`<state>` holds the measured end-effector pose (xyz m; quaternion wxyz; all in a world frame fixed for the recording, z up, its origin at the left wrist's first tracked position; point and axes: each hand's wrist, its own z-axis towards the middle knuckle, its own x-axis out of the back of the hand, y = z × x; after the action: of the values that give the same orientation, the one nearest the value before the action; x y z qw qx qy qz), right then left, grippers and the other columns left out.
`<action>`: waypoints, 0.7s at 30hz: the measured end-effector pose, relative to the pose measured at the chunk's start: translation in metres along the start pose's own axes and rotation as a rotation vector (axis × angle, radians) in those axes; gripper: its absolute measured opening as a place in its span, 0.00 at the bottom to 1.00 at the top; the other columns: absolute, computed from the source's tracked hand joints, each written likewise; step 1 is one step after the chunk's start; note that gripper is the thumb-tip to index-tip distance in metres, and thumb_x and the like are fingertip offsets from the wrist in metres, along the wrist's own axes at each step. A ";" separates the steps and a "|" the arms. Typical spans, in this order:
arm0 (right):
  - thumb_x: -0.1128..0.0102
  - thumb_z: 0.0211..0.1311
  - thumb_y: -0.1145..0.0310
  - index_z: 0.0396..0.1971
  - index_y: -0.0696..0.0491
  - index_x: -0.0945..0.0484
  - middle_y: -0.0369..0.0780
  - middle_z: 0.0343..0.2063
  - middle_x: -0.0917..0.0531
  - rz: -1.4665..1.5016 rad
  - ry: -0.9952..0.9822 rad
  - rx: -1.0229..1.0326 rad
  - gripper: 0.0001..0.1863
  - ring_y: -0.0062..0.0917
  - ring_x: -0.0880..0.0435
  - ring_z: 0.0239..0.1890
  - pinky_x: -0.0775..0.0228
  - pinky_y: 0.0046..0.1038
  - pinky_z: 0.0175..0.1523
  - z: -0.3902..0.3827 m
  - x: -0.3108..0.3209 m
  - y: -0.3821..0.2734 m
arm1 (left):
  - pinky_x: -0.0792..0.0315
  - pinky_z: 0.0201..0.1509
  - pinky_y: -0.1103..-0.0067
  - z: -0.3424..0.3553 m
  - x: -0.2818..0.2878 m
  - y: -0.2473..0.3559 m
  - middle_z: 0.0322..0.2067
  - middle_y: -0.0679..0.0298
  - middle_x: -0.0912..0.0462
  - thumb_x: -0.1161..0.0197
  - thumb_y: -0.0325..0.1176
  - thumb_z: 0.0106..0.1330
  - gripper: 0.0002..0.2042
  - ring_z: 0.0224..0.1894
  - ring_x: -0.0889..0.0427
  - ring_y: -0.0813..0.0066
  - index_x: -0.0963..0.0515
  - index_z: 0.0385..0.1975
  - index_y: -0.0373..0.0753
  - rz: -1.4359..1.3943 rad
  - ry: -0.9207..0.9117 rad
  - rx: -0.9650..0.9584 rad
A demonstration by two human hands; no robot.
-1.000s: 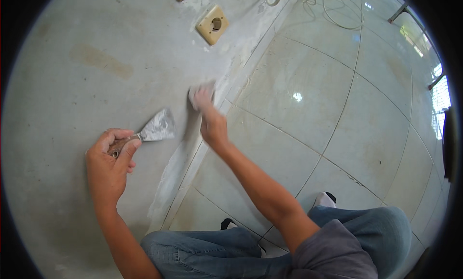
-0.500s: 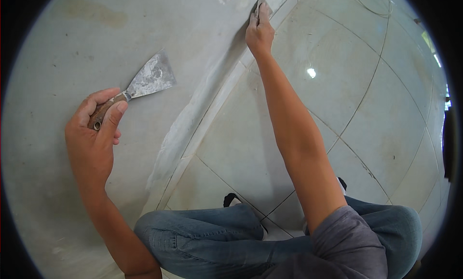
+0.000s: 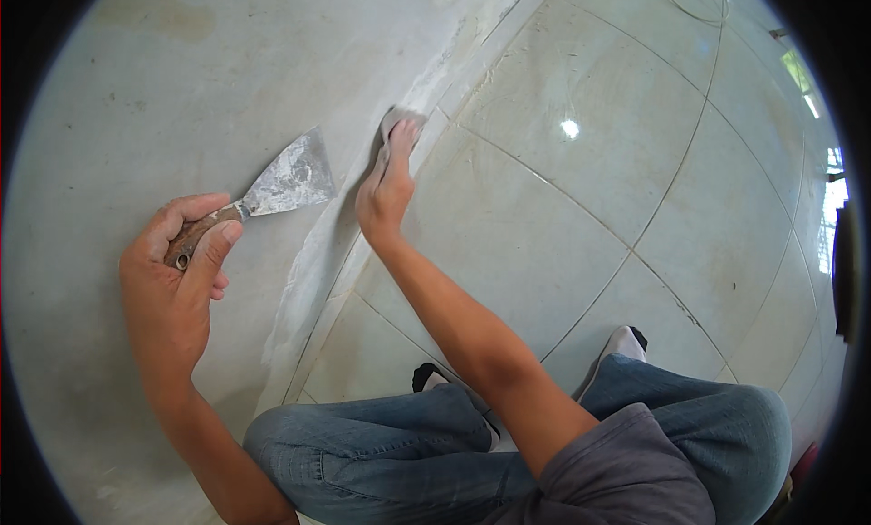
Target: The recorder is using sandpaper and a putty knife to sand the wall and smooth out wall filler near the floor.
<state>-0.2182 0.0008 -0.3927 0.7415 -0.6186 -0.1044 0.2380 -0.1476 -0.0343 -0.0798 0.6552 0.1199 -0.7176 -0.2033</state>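
Observation:
My left hand [image 3: 181, 280] is closed round the wooden handle of a putty knife [image 3: 204, 233], its wide, whitish-smeared metal blade [image 3: 290, 174] raised in front of the grey wall [image 3: 118, 98]. To its right, my right hand [image 3: 386, 194] presses a small greyish pad [image 3: 399, 117], perhaps sandpaper or cloth, against the base of the wall. Beneath it runs a strip of pale filler [image 3: 299, 280] just above the tiled skirting [image 3: 345, 280]. The fingers partly cover the pad.
The large pale floor tiles [image 3: 544, 216] lie to the right, with a loop of cable [image 3: 689, 12] at the top. My bent legs [image 3: 354, 443] and socked feet [image 3: 621, 342] are along the bottom. A dark object [image 3: 842, 271] stands at the far right edge.
My right hand went forward along the wall's base with the pad and has since come back toward me. The yellowish socket plates seen earlier have left the picture.

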 end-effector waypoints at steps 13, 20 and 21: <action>0.58 0.65 0.76 0.66 0.62 0.37 0.55 0.63 0.31 -0.138 -0.079 -0.083 0.27 0.45 0.34 0.68 0.44 0.37 0.71 0.111 0.009 0.052 | 0.31 0.26 0.86 0.009 0.011 -0.020 0.29 0.66 0.17 0.31 0.29 0.61 0.12 0.22 0.28 0.85 0.18 0.43 0.35 -0.011 -0.029 0.047; 0.63 0.76 0.69 0.66 0.62 0.39 0.54 0.67 0.36 -0.058 0.074 -0.022 0.24 0.45 0.39 0.70 0.45 0.34 0.72 0.056 -0.005 0.014 | 0.31 0.26 0.85 0.008 -0.004 0.001 0.29 0.66 0.17 0.31 0.29 0.61 0.12 0.22 0.28 0.85 0.18 0.43 0.35 -0.001 -0.067 0.020; 0.61 0.73 0.71 0.66 0.62 0.38 0.55 0.66 0.36 -0.035 0.095 -0.127 0.24 0.47 0.39 0.70 0.47 0.35 0.73 0.085 -0.011 0.017 | 0.31 0.26 0.85 0.007 -0.001 -0.001 0.29 0.66 0.17 0.31 0.29 0.61 0.12 0.22 0.28 0.85 0.18 0.43 0.34 -0.005 -0.064 0.023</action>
<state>-0.2695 0.0714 -0.3895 0.7090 -0.6729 -0.0948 0.1886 -0.1546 -0.0339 -0.0821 0.6302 0.1226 -0.7401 -0.2002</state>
